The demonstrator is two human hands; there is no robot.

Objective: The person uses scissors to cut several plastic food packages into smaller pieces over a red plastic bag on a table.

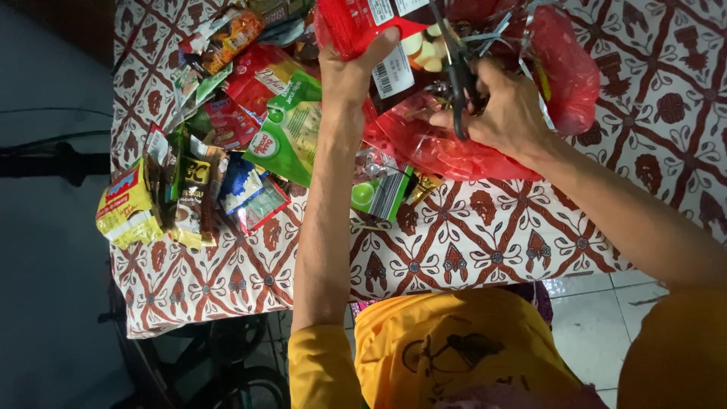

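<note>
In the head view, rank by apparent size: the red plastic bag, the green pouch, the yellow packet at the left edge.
1. red plastic bag, largest, partly hidden by hands
2. green pouch
3. yellow packet, smallest, though not much smaller than the pouch

Glossy red plastic packet (363,26), printed and smooth, held in the grip of the left hand (350,72); dark matt-handled scissors (458,72) with metal blades in the right hand (503,113). Beneath, a thin, shiny red plastic bag (469,155), crinkled. Slick foil and plastic snack wrappers (219,151) lie on a matt printed cloth (485,242) covering the tabletop. The sleeves (322,367) are soft yellow fabric.
</note>
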